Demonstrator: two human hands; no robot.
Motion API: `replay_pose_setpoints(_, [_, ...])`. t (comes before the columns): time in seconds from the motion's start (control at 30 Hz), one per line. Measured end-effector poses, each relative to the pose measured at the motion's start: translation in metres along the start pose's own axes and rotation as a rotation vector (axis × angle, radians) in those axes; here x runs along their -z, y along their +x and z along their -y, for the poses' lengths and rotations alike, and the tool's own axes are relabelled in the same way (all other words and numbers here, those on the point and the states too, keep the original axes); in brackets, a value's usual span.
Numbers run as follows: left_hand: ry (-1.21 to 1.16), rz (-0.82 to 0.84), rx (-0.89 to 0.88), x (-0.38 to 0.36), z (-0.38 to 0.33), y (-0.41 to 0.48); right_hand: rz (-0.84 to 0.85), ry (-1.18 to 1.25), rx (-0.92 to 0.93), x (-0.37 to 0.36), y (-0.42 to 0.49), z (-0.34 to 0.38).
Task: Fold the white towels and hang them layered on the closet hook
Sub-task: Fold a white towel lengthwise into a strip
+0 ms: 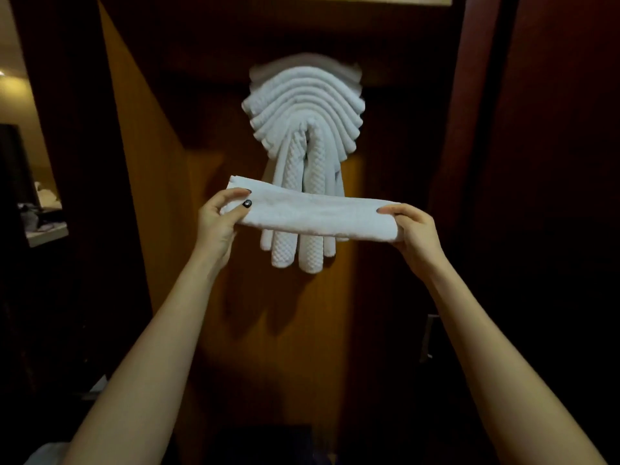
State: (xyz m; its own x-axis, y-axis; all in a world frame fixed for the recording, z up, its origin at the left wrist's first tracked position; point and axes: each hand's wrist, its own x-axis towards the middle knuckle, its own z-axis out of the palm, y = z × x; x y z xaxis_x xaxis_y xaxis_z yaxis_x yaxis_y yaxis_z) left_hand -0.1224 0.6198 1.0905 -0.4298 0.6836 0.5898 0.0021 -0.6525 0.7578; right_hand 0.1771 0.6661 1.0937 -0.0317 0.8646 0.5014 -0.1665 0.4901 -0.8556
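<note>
Both hands (218, 216) (416, 229) grip folded towel (315, 216) before hung towels (303, 105)

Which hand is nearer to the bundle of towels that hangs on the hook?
Left, as seen here. The left hand grips the folded towel just left of the hanging towels; the right hand grips its other end, farther out to their right.
</note>
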Motion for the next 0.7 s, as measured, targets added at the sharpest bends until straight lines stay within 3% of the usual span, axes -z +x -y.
replay_pose_setpoints(0.33, [0.152, 0.066, -0.302, -0.019, -0.035, 0.147, 0.168, -0.055, 0.138, -0.031, 0.144, 0.054])
replay_pose_setpoints(0.7, [0.184, -0.004, -0.463, -0.051, -0.070, 0.296, 0.133, -0.087, 0.344, -0.078, 0.288, 0.118])
